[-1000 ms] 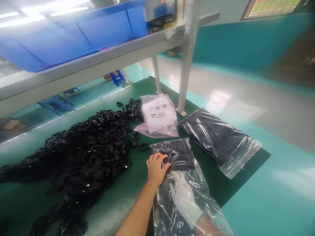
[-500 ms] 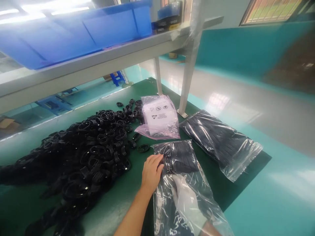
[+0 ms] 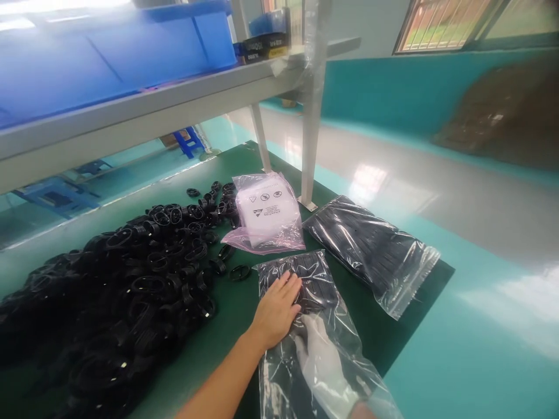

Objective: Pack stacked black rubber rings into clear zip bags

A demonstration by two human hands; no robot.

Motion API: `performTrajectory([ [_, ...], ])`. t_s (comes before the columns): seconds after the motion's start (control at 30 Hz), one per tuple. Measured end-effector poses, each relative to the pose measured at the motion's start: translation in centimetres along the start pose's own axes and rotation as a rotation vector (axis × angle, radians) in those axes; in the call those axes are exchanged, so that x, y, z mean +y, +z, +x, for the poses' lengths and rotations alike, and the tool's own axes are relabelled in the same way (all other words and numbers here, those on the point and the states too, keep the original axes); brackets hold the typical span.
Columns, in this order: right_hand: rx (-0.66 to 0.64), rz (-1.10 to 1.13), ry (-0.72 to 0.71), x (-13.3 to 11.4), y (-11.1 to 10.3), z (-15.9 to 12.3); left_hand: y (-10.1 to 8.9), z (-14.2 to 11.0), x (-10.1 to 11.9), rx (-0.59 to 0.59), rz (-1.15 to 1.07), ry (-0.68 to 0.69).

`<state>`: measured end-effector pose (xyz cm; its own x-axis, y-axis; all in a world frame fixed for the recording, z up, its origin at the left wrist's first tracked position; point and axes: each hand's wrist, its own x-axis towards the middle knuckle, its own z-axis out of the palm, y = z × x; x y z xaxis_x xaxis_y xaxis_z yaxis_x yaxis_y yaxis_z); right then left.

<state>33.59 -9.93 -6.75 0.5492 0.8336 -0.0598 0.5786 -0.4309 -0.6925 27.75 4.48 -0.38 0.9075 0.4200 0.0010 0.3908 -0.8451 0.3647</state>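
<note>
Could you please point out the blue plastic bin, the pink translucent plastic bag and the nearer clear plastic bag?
Blue plastic bin point(image 3: 152, 55), head view, on its outer side wall.
Pink translucent plastic bag point(image 3: 268, 214), head view, on its printed face.
Nearer clear plastic bag point(image 3: 344, 333), head view, on film near its right edge.

Pink bag point(image 3: 264, 220): word "ATTENTION" point(image 3: 271, 212) in dark capitals; whether printed on bag or on white contents could not be told. Smaller lines above word were too blurred to read. Dark triangle sign point(image 3: 258, 213) stood just left of word. Farther up, three outlined signs ran in row: triangle point(image 3: 253, 199) at left, two circles point(image 3: 264, 197) beside it, inner drawings too fine. Black box point(image 3: 262, 46) on shelf point(image 3: 183, 88): pale lettering resembled "ISO" or "150"; rest was illegible.
</note>
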Motion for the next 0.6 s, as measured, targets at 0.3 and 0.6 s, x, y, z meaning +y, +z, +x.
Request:
performTrajectory([
  [0.3,0.074,-0.211,-0.133,3.5,-2.1,-0.6,0.9,-11.5,1.7,-0.276,-0.436,-0.945],
  [0.6,-0.06,-0.269,-0.203,6.1,-4.0,2.1,6.1,-14.5,5.8,-0.243,-0.851,-0.912],
])
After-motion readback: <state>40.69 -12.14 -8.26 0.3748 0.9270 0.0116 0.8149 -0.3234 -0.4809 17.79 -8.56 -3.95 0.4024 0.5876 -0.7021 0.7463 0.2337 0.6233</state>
